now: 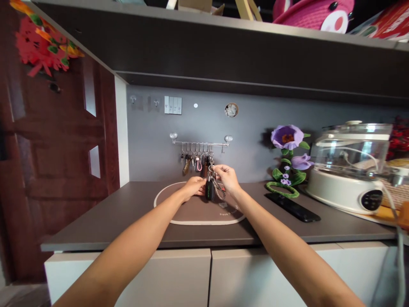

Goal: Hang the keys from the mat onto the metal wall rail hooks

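Observation:
A bunch of keys with a black fob (209, 190) and a braided strap (219, 190) hangs in front of the hook rail (200, 143) on the wall. My right hand (226, 177) pinches the metal ring at the top of this bunch. From the left, my left hand (194, 187) reaches to the fob, its fingers close against it or touching; whether they grip it is hidden. Several other keys and key rings dangle from the rail's hooks, among them a pink loop (198, 163) and a brown tag (186, 165). Below lies an oval brown mat (204, 216).
On the right, a black phone (292, 207) lies before a purple crocheted flower (287, 137). Beyond it stands a white appliance with a clear top (345, 187) and a cord. A dark shelf (223, 51) overhangs the counter. A wall switch (173, 105) sits above the rail.

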Motion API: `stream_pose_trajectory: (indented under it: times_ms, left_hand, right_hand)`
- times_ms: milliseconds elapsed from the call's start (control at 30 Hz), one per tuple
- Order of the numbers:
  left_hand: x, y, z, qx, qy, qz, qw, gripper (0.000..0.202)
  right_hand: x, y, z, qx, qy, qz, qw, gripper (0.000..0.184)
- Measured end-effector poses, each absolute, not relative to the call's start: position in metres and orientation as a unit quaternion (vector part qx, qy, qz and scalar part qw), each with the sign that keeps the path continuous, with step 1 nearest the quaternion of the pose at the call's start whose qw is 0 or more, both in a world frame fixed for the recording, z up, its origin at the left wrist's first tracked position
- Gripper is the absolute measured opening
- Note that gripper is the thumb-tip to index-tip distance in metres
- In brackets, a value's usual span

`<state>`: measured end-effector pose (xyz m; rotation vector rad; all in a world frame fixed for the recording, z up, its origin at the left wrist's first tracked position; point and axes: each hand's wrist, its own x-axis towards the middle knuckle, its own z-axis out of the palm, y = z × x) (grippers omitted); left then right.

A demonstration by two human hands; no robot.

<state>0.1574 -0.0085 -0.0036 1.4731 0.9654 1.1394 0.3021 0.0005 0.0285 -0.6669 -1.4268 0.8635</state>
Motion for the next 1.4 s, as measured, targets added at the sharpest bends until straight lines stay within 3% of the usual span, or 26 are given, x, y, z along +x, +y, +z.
stream_pose_trajectory:
  times_ms: [267,633,1000,1400]
  left_hand:
    - [0.156,0.01,-0.011,0.624,0.399,0.595,0.313,0.016]
    - [0.154,0.008,-0.015,0.708,0.41,0.554,0.153,0.015]
    - [0.154,0.004,-0.014,0.747,0.431,0.503,0.065,0.017]
    - [0.154,0.003,-0.013,0.757,0.449,0.473,0.033,0.02]
  right_hand:
    - [0.303,0.017,0.05,-0.299,-0.597,0.389,0.634,0.024]
    - [0.318,0.052,0.089,-0.347,-0.615,0.316,0.634,0.014]
    - [0.316,0.084,0.095,-0.384,-0.629,0.299,0.606,0.013]
    - [0.308,0.119,0.095,-0.43,-0.646,0.202,0.598,0.011]
